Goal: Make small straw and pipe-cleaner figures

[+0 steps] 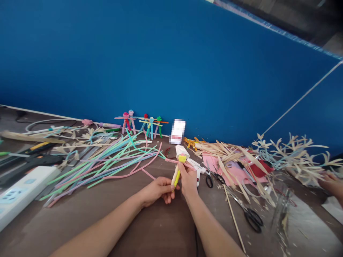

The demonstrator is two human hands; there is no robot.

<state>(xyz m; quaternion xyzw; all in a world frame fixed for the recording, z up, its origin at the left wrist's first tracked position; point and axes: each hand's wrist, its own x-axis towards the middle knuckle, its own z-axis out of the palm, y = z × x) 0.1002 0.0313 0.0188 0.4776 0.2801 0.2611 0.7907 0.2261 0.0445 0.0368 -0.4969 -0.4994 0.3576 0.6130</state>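
Observation:
A small pipe cleaner figure (175, 175) is held up between my two hands over the middle of the table. It has a yellow head, pink arms stretched sideways and legs in yellow and cream. My left hand (158, 190) pinches the lower end of the legs with thumb and fingers. Higher up, just under the head, my right hand (188, 178) grips the body, and its fingers hide part of it. Right behind the right hand lies a white glue gun (197, 167), partly covered by that hand.
Loose pastel pipe cleaners (120, 159) spread to the left, beside a white power strip (32, 192) and a black glue gun (29, 162). Several finished figures (151, 126) lean on the blue wall. Scissors (253, 219) and pale strips (222, 150) lie right. Another person's hand (332, 184) shows far right.

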